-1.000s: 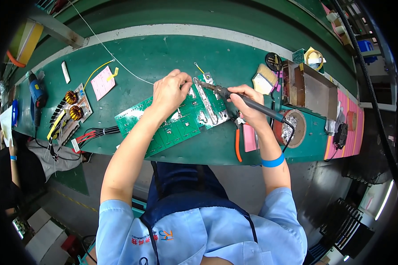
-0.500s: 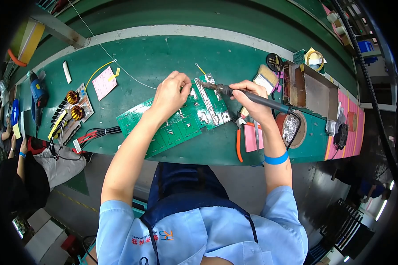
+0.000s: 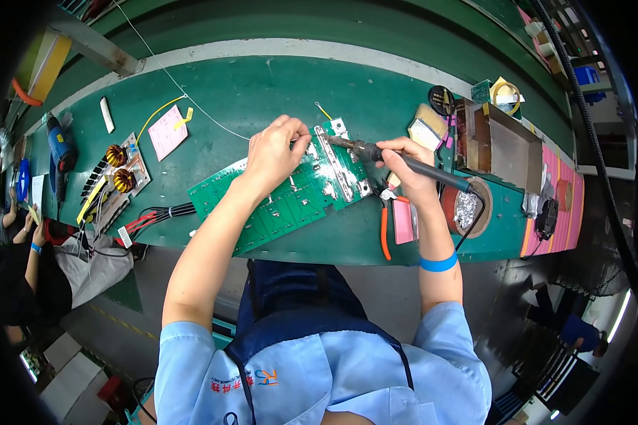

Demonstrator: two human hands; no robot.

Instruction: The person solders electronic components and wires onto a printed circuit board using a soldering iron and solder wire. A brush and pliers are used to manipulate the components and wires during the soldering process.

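A long green circuit board lies tilted on the green workbench. My left hand rests on the board's upper middle, fingers pinched on a thin solder wire near its right end. My right hand grips a black soldering iron whose metal tip points left onto the silvery strip at the board's right end. A blue band circles my right wrist.
Orange-handled pliers and a pink pad lie by my right hand. A round iron stand, a brown box, a second board with copper coils, a blue power screwdriver and a pink note surround the work. Another person sits at far left.
My right hand and the iron shifted slightly left and up, bringing the tip onto the board's right end. My left hand stayed on the board.
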